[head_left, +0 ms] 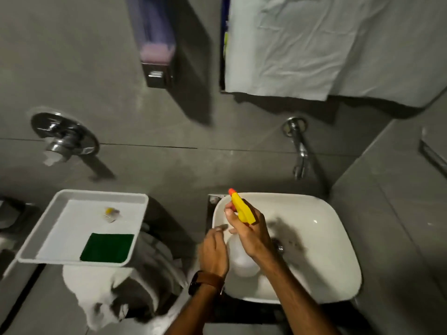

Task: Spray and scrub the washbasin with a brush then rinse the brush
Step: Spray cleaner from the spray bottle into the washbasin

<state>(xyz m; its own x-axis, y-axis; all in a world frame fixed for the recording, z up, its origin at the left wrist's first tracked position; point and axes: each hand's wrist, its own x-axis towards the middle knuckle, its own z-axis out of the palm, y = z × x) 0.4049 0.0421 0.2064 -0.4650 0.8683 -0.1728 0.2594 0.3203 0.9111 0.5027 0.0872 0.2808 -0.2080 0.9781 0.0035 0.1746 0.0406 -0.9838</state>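
Grey tiled walls fill the upper half of the frame, dim and matt, with one dark grout line running across the middle. At lower right sits one white rounded-rectangular ceramic washbasin (326, 238), its bowl glossy, a metal drain partly hidden behind the right forearm. Above it, one chrome wall tap (299, 151) points down toward the basin. At upper centre hangs one wall-mounted soap dispenser with pink liquid (157, 52); to its right, one crumpled white cloth (338, 44) drapes over something on the wall. At left of centre is one round chrome mixer valve (64, 137).

At lower left, one white rectangular plastic tray (29, 247) holds one flat green scouring pad (107, 247) and one small blurred yellow-and-white item (110, 213) that cannot be identified. Below the tray lies a white toilet, mostly hidden.

Two bare hands work over the basin's left side. The right hand (249, 233) is wrapped around the neck of one translucent white spray bottle with a yellow trigger head and orange nozzle (242, 209), fingers curled at the trigger. The left hand (214, 252), wearing one brown-strapped wristwatch (205, 281), is loosely curled against the bottle's body; whether it grips cannot be told.
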